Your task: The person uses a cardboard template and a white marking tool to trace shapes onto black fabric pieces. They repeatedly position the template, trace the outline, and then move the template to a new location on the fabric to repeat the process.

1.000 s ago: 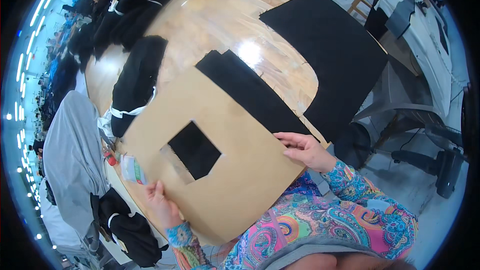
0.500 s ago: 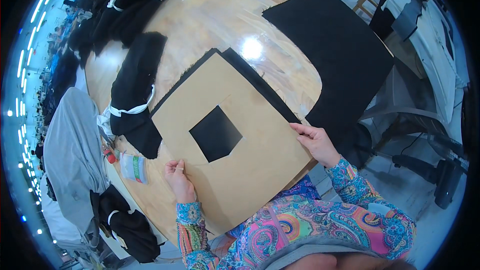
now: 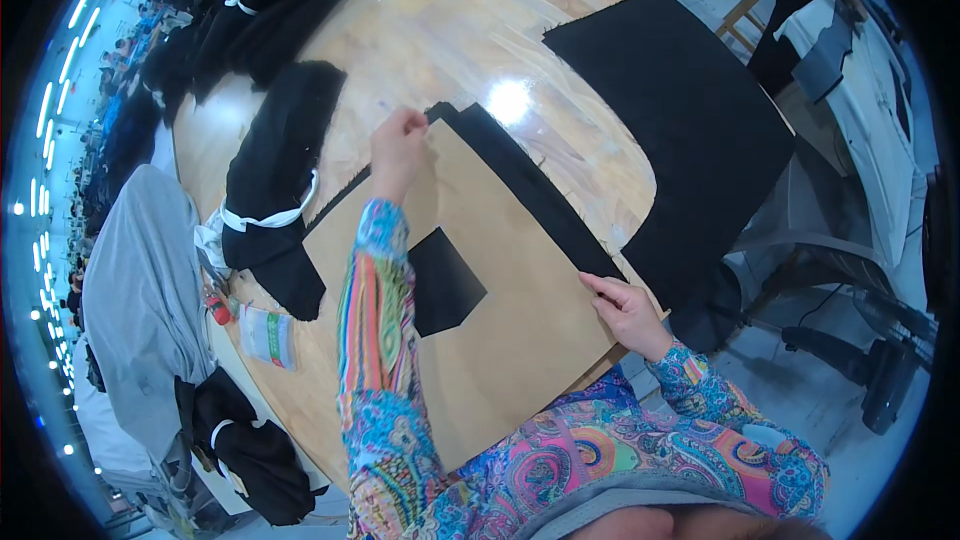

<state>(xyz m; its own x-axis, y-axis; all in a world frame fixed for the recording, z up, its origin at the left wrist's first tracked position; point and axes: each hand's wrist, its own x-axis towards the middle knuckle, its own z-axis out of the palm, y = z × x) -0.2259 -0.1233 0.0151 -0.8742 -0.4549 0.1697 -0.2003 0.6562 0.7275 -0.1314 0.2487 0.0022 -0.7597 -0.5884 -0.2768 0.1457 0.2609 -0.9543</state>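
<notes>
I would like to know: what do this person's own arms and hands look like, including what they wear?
The left sleeve is long and brightly patterned, with a blue paisley cuff and a part striped in pink, orange and green. The right sleeve shows blue, pink and orange paisley. The left grip and the right grip are hands without gloves.

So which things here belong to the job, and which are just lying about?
In the job:
flat tan card sheet with angular window, right hand at its edge, left hand near its far corner
black fabric beneath it

Apparently lying about:
white-tied black fabric bundles
whitish plastic packet with green band
</notes>
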